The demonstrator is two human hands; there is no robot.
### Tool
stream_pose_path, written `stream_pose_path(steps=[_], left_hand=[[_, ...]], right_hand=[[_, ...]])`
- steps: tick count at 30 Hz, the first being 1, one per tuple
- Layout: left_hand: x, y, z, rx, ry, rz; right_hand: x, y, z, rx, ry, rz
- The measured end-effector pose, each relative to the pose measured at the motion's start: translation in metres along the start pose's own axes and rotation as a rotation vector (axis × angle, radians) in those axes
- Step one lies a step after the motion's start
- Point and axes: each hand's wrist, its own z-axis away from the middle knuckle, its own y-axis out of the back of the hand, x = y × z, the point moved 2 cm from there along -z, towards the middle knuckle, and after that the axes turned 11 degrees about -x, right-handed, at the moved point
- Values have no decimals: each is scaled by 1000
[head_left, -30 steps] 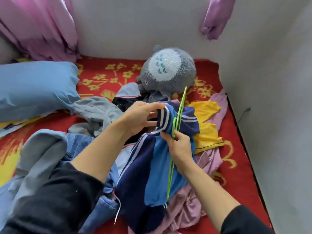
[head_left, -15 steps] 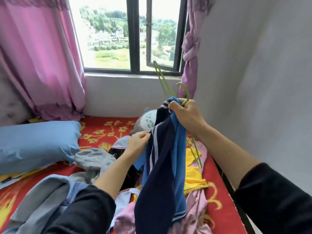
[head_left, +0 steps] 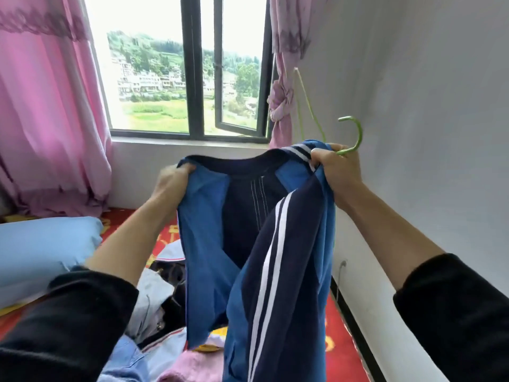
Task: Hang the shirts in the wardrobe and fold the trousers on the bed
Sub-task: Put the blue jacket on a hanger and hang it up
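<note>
I hold a blue and navy shirt (head_left: pixel 248 244) with white stripes up in front of me, spread open at the collar. My left hand (head_left: pixel 172 186) grips the left side of the collar. On the right side, my right hand (head_left: pixel 337 168) grips the collar together with a thin green hanger (head_left: pixel 355 136). The hanger's hook sticks up above my fingers, and its wire frame rises behind the shirt. The shirt's body and sleeve hang down over the bed.
Below the shirt lies a pile of clothes (head_left: pixel 154 304) on the red patterned bed (head_left: pixel 341 346). A blue pillow (head_left: pixel 46 249) lies at the left. Pink curtains (head_left: pixel 49 106) flank the window (head_left: pixel 192 78). A white wall (head_left: pixel 427 133) runs close on the right.
My left hand has risen from the shirt's lower part to the collar and pulled it open. The shirt and hanger are lifted higher, and my view has tilted up.
</note>
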Motion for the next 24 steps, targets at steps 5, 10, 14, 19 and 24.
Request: stream_pose_path(steps=[5, 10, 14, 19, 24], left_hand=[[23, -1, 27, -245, 62, -313], [-18, -7, 42, -213, 195, -220], [-40, -13, 45, -168, 218, -228], [-69, -2, 41, -99, 246, -373], [-84, 0, 51, -33, 273, -494]], right_hand=[[42, 17, 5, -34, -54, 149], [105, 15, 28, -331, -190, 423], [119, 2, 52, -384, -164, 376], [128, 4, 65, -398, -270, -23], [164, 23, 88, -559, -538, -75]])
